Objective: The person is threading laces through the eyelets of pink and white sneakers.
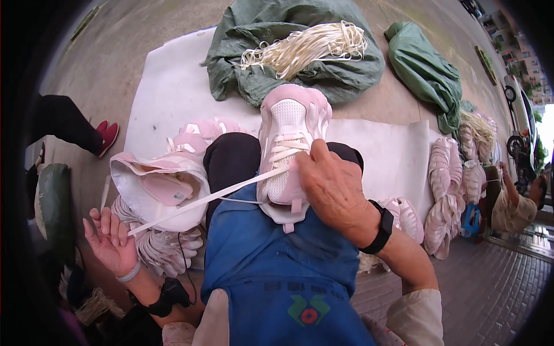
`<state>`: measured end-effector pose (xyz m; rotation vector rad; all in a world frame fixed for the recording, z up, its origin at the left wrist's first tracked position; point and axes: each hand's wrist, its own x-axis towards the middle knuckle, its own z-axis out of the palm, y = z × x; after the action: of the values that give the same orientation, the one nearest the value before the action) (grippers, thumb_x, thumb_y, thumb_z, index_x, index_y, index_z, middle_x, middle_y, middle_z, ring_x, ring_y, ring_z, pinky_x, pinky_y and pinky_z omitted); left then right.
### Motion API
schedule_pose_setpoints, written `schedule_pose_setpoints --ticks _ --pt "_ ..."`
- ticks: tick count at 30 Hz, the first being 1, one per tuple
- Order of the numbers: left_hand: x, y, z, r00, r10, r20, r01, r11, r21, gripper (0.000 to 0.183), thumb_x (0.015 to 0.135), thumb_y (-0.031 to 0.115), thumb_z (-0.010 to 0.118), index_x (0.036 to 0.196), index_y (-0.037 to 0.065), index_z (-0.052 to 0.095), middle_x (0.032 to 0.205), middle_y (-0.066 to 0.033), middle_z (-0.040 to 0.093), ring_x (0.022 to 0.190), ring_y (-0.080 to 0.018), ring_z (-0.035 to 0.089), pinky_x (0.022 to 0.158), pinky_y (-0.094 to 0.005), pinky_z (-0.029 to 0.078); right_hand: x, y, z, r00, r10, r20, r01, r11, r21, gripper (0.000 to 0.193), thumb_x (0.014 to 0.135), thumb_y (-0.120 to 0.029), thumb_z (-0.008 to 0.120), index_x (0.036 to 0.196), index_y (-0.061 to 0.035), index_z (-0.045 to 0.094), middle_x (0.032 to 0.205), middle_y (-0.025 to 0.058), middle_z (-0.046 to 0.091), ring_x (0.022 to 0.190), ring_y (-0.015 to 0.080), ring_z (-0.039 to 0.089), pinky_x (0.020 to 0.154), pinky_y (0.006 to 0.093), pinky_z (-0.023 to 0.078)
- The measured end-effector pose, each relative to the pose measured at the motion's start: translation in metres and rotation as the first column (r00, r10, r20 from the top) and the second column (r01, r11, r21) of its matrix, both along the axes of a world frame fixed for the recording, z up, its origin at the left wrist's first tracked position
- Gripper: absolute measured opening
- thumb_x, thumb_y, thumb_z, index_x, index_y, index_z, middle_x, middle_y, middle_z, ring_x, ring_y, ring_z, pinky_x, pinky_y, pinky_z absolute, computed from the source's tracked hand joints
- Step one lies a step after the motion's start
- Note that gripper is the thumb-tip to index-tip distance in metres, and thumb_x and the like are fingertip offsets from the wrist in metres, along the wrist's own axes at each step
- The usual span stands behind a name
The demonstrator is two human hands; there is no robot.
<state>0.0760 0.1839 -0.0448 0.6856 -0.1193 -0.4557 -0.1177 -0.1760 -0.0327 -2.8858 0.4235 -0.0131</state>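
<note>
A pink and white sneaker (288, 124) rests toe-away on my lap, over my black-trousered knees and blue apron (277, 271). My right hand (332, 184) lies on the shoe's right side and steadies it, fingers at the lace holes. A flat cream shoelace (202, 199) runs taut from the shoe's eyelets down to the left. My left hand (109, 242) pinches the lace's far end and pulls it out sideways, palm up. Both wrists wear black watches.
A second pink sneaker (164, 184) lies on its side left of my knee, above a heap of soles (164, 251). A bundle of cream laces (306, 46) sits on a green sack (259, 75). More pink shoes (453, 184) are stacked right, near another seated person (513, 202).
</note>
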Motion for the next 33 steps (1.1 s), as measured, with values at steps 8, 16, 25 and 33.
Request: schedule_pose_setpoints --ticks 8,16,25,33 --pt "-0.009 -0.017 -0.009 0.998 0.063 0.023 -0.066 0.968 0.243 0.027 0.103 0.025 0.043 0.098 0.001 0.052 0.071 -0.0013 0.039 0.048 -0.0062 0.033 0.04 -0.0201 0.028 0.0 -0.035 -0.013 0.994 0.014 0.108 -0.037 0.977 0.211 0.01 0.072 -0.006 0.06 0.08 -0.0004 0.059 0.08 0.0134 0.056 0.069 0.0262 0.061 0.058 0.0362 0.048" --pt "-0.048 -0.114 0.005 0.929 -0.367 0.054 0.258 0.744 0.616 0.015 0.094 0.018 0.057 0.09 0.003 0.059 0.068 0.0039 0.047 0.052 -0.0015 0.035 0.045 -0.0172 0.027 -0.013 -0.056 -0.01 0.995 -0.05 -0.091 0.103 0.368 0.924 0.006 0.074 -0.005 0.061 0.078 -0.0009 0.06 0.078 0.0032 0.054 0.066 0.0108 0.049 0.06 0.0255 0.04" --pt "-0.09 -0.239 0.011 0.59 -0.733 0.338 0.351 0.61 0.711 0.021 0.086 0.004 0.062 0.107 0.002 0.064 0.088 -0.0049 0.063 0.071 -0.004 0.053 0.061 -0.0208 0.044 -0.023 -0.035 0.008 0.965 -0.124 0.23 -0.145 0.478 0.866 0.013 0.074 0.0 0.065 0.086 -0.0043 0.065 0.083 0.0016 0.053 0.072 0.0099 0.049 0.063 0.024 0.04" --pt "-0.08 -0.231 0.019 0.472 -0.876 0.102 0.455 0.341 0.822 0.015 0.087 0.011 0.066 0.098 0.0 0.063 0.081 -0.0019 0.063 0.069 -0.0042 0.053 0.062 -0.0211 0.044 -0.029 -0.044 0.009 0.951 -0.196 0.237 -0.1 0.532 0.841 0.009 0.079 -0.004 0.065 0.088 -0.0027 0.066 0.078 0.0056 0.056 0.072 0.0155 0.055 0.065 0.0273 0.045"
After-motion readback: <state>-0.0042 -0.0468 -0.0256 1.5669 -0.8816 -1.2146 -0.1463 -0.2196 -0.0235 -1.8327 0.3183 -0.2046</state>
